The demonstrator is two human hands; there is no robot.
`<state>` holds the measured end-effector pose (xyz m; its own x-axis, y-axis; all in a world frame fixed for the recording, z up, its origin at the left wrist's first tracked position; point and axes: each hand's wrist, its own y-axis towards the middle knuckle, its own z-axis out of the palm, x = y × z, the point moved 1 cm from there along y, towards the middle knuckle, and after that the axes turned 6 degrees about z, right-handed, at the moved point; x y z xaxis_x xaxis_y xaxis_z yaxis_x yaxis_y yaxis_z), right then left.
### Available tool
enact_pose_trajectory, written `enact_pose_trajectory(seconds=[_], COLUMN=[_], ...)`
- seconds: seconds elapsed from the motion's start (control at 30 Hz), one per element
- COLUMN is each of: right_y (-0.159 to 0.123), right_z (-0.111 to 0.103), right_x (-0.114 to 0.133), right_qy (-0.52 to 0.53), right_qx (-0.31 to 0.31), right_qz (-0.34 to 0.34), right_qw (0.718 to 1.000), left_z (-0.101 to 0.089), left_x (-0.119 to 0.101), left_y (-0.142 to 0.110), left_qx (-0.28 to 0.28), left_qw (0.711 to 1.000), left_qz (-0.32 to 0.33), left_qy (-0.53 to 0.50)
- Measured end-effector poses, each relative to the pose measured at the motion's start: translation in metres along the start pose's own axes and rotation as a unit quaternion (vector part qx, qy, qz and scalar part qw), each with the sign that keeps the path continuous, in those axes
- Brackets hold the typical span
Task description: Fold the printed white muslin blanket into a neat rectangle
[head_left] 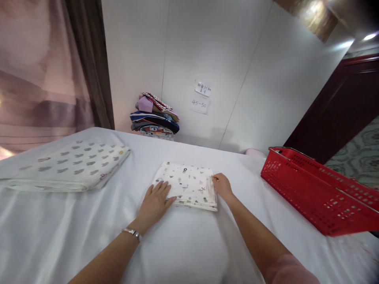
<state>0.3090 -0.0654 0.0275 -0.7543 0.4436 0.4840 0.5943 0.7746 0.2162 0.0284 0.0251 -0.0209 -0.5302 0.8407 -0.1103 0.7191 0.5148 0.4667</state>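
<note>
Across a white-covered table (183, 252), we are bending over a folded printed cloth (189, 183), which is lying flat in front of us between our two hands, its layers showing along the near edge. Reckoning from that cloth, our left hand (154, 203) is resting at 8 o'clock, its fingers released and spread flat, their tips lying on the cloth's left side while the thumb is reaching its near edge. A silver-coloured band (132, 233) is circling the wrist. Our right hand (223, 186) is working at 3 o'clock, its curled fingers grasping the cloth's right edge.

At 9 o'clock, well apart, a larger folded cloth (74, 159) with rows of grey motifs is lying on the same table. A perforated red basket (314, 193) is sitting farther out at 3 o'clock, its wire handles lying along the rim. Beyond the far edge, at 11 o'clock, a stack of folded fabrics (155, 118) is standing by the pale wall (189, 47), where two paper notes (201, 104) are hanging at 12 o'clock. A dark door (334, 98) is filling 2 o'clock.
</note>
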Motion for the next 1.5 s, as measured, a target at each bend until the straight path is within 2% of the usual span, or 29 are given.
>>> enact_pose_trajectory(seconds=[0.07,0.2,0.6,0.87,1.13,1.3,1.5], right_y=[0.01,0.016,0.026,0.03,0.025,0.021,0.018], right_z=[-0.002,0.005,0.017,0.021,0.016,0.017,0.015], right_x=[-0.007,-0.011,-0.009,-0.015,-0.02,-0.031,-0.032], right_qy=[-0.01,-0.01,-0.026,-0.006,0.052,0.078,0.098], right_qx=[0.001,0.022,0.035,0.039,-0.02,-0.002,0.038], right_qz=[0.044,0.084,0.14,0.149,0.127,0.134,0.135], right_qw=[0.999,0.996,0.989,0.988,0.99,0.988,0.985], left_z=[0.0,0.0,0.002,0.004,0.001,-0.001,-0.002], left_x=[0.0,0.001,0.003,0.004,0.003,0.001,0.0], left_y=[0.0,0.0,-0.001,-0.001,0.0,0.001,0.001], left_qx=[0.0,0.008,-0.001,-0.012,-0.009,0.004,0.004], left_qw=[1.0,1.0,1.0,1.0,1.0,1.0,1.0], left_qz=[0.0,0.001,0.007,0.008,0.003,0.004,0.004], left_qy=[-0.002,0.0,-0.005,-0.017,-0.027,-0.019,-0.013])
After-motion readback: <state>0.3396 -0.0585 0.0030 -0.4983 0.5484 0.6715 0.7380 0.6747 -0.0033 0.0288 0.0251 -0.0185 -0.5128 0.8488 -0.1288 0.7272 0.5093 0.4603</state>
